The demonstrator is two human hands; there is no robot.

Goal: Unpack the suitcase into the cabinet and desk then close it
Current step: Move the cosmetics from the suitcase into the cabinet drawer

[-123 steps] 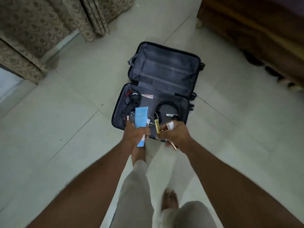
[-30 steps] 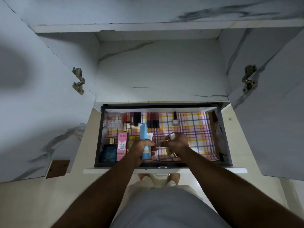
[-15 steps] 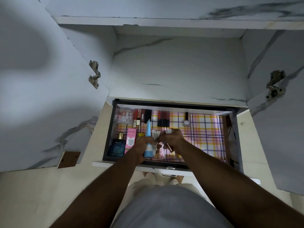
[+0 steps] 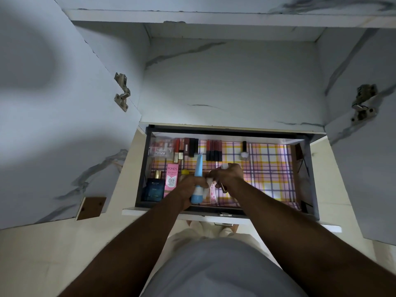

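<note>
drawer (image 4: 143, 168): cosmetics on plaid liner | left hand (image 4: 188, 187) grips blue tube (image 4: 197, 179) | right hand (image 4: 230, 175) pinches small items

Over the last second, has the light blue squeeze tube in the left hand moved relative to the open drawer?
Yes. The light blue squeeze tube has shifted slightly rightward from the pink Pond's box.

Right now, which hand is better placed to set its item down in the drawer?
Probably the right hand: it hangs beside the bare checked liner, while the left hand holds the blue tube near the crowded boxes.
</note>
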